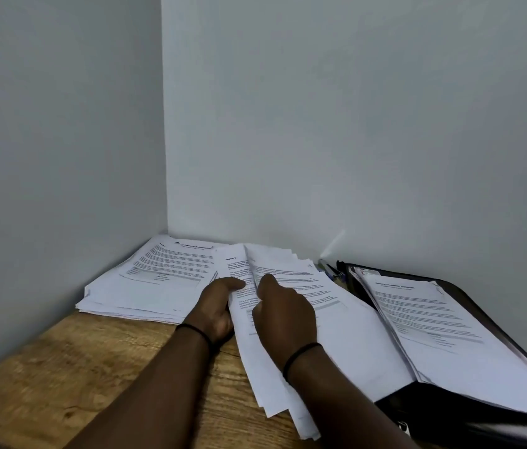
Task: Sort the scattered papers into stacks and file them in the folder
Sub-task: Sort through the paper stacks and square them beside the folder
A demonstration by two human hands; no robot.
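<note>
Surface: wooden, set in a corner between two pale walls.
Left stack: printed sheets piled in the far left corner, edges uneven.
Left hand: thumb over the left edge of the fanned papers, fingers curled beneath — grasping them.
Fanned papers: loose printed sheets spread in the middle, touching the folder's left side.
Right hand: lying on the fanned papers, fingers bent, pressing them down.
Folder: black, lying open at right — a stack of filed papers inside it.
</note>
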